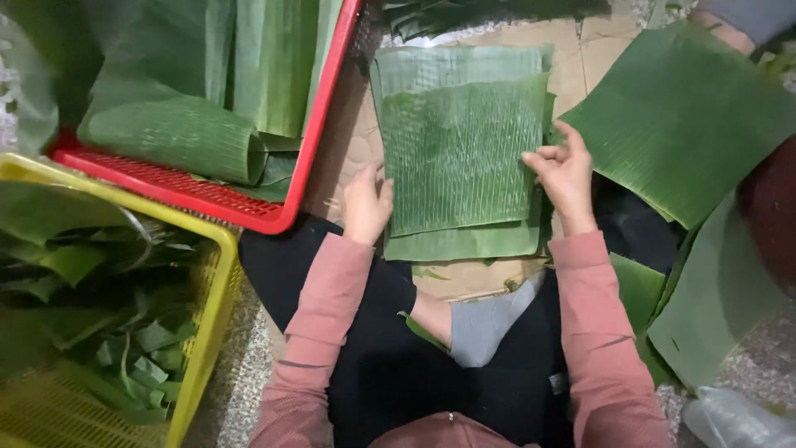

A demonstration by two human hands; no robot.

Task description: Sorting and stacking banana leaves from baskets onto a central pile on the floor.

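Two hands (left (366, 205), right (566, 172)) flank leaf stack (458, 153).

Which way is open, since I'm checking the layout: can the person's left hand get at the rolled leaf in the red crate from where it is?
Probably yes. The left hand rests at the stack of cut leaves, just beside the red crate, whose top is open. The rolled leaf lies uncovered, with nothing between.

Soft, even light — faint shadows, edges slightly blurred.

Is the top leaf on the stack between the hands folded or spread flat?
Spread flat: the top leaf lies open on the stack, both hands at its edges.
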